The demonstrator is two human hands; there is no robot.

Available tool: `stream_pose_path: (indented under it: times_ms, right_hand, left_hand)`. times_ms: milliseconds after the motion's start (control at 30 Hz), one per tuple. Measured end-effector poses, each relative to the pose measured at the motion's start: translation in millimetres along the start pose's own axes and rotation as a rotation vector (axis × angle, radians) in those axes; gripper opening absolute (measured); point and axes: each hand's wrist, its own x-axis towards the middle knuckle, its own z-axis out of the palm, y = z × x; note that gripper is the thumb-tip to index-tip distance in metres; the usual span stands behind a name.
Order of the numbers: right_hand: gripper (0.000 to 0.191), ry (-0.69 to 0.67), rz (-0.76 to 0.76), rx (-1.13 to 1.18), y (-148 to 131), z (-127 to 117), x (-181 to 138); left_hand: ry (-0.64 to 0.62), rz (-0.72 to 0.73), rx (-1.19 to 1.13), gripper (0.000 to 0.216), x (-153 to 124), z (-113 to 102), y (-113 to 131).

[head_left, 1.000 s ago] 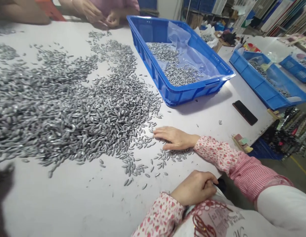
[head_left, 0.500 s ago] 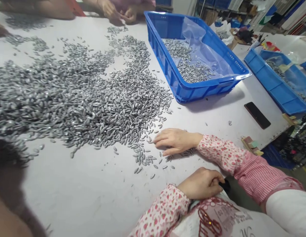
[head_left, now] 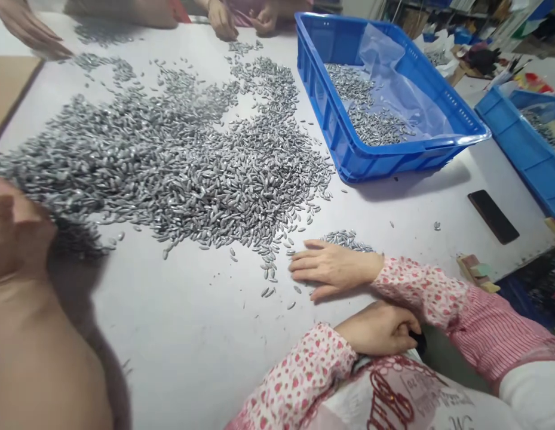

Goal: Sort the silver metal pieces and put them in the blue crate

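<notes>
A wide heap of small silver oval pieces (head_left: 169,161) covers the white table (head_left: 192,334). My right hand (head_left: 331,266) lies flat on the table at the heap's near fringe with its fingers stretched out, open. A few loose pieces lie at its fingertips, and a small cluster (head_left: 349,239) sits just behind it. At the table edge my left hand (head_left: 380,328) is curled shut on the rim of a white bag with red print (head_left: 393,400). Something dark shows under its fingers. Both my forearms wear pink flowered sleeves.
A blue crate (head_left: 393,158) lined with clear plastic holds more pieces at the right back. A second blue crate (head_left: 519,143) and a black phone (head_left: 492,216) lie further right. A co-worker's bare arm (head_left: 17,239) reaches into the heap at left. Other people's hands (head_left: 223,21) work at the far edge.
The view has swung left. A co-worker's bare arm has come into view at the left. My right hand has stayed flat and slid slightly; my left hand remains closed at the table edge.
</notes>
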Motion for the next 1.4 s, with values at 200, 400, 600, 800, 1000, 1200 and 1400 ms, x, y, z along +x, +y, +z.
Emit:
stream_pose_path:
  times_ms: [200, 400, 600, 800, 1000, 1200, 1400]
  right_hand:
    - [0.045, 0.382, 0.299, 0.128, 22.6, -25.1, -91.5]
    - [0.109, 0.312, 0.529, 0.055, 18.5, -7.4, -145.2]
    - [0.124, 0.217, 0.480, -0.003, 9.4, 14.2, -107.1]
    - [0.095, 0.129, 0.352, -0.124, 2.7, 15.8, -41.9]
    - [0.040, 0.200, 0.302, -0.239, 2.4, 27.0, -26.3]
    - [0.032, 0.132, 0.323, -0.301, 0.8, 27.2, -22.8]
    - [0.022, 0.347, 0.448, 0.290, 11.2, -3.5, -35.6]
  left_hand:
    - [-0.004, -0.005, 0.016, 0.025, -1.2, -0.9, 3.0]
    - [0.003, -0.020, 0.013, 0.026, -0.1, 1.2, 1.9]
    - [-0.013, -0.034, 0.002, 0.024, 0.7, 0.8, 5.4]
    - [-0.019, -0.046, -0.015, 0.026, -0.4, -0.1, 6.5]
    - [-0.023, -0.064, -0.046, 0.026, -1.6, -0.2, 4.5]
    - [-0.012, -0.047, -0.054, 0.025, -2.0, -0.7, 4.0]
    - [-0.005, -0.048, -0.058, 0.024, -2.7, -0.2, 1.6]
